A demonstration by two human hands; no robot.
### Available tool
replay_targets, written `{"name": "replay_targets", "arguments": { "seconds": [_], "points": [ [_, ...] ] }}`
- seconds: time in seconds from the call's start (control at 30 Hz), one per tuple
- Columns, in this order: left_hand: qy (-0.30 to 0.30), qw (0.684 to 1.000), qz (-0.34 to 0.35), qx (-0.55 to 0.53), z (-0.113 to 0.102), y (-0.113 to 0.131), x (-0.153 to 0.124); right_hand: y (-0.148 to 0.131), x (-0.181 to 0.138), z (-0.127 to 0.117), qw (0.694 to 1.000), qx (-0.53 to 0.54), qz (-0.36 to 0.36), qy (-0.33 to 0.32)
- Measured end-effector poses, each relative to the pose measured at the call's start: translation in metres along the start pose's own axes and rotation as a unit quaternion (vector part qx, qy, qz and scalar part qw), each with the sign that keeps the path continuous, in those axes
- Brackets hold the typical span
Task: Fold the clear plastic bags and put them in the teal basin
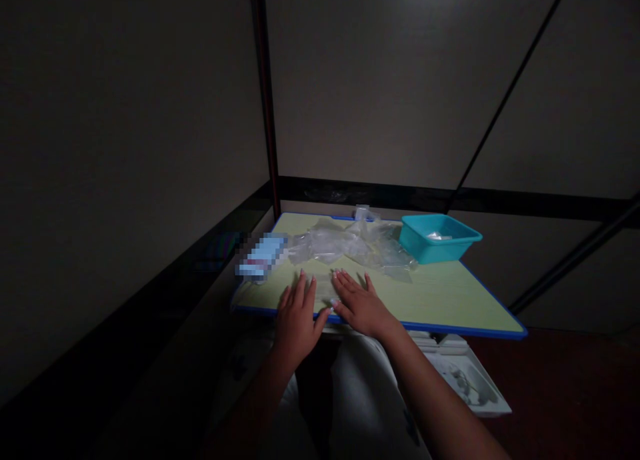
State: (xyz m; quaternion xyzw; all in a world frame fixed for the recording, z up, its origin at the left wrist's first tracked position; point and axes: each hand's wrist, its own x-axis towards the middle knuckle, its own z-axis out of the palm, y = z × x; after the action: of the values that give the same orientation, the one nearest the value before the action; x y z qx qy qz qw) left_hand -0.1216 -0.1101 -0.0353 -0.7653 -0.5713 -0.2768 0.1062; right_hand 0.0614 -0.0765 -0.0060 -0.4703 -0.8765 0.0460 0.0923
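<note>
My left hand [299,317] lies flat near the front edge of a pale yellow table [440,297] with a blue rim, its fingers spread. Beside it, my right hand [361,305] is stretched out, palm down. Between and under the fingers is a clear plastic bag [324,287], hard to make out against the tabletop. The right fingers touch this bag; whether the left ones press on it I cannot tell. Beyond both hands, several clear plastic bags [330,241] are spread in a loose, crumpled pile.
A turquoise basket [435,250] with small whitish things inside stands at the back right. On the left edge lies a blurred light-blue object [263,255]. Below the table's right side is a white tray [493,407] holding small items. Walls close in behind and left.
</note>
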Motion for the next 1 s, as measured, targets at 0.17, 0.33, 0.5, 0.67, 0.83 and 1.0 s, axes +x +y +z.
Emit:
{"name": "replay_targets", "arguments": {
  "seconds": [0.17,0.33,0.5,0.67,0.83,1.0],
  "points": [
    [0.019,1.000,-0.002,0.005,-0.004,0.005,0.004,-0.003,-0.002,0.001,1.000,-0.024,-0.012,0.007],
    [-0.034,0.998,0.052,-0.012,-0.006,0.012,0.022,-0.003,-0.003,-0.001,1.000,-0.022,-0.015,0.005],
    [-0.045,0.998,0.044,0.006,-0.003,0.012,0.035,-0.003,-0.003,0.001,1.000,-0.013,-0.007,0.011],
    [-0.069,0.995,0.073,0.008,0.001,0.013,0.047,-0.003,-0.003,0.002,1.000,-0.020,-0.003,0.018],
    [-0.115,0.987,0.110,-0.024,0.004,0.022,0.065,-0.001,-0.009,0.001,1.000,-0.023,0.002,0.012],
    [-0.171,0.978,0.109,-0.052,0.014,0.030,0.060,0.003,-0.017,0.001,0.999,-0.036,0.015,0.013]
  ]
}}
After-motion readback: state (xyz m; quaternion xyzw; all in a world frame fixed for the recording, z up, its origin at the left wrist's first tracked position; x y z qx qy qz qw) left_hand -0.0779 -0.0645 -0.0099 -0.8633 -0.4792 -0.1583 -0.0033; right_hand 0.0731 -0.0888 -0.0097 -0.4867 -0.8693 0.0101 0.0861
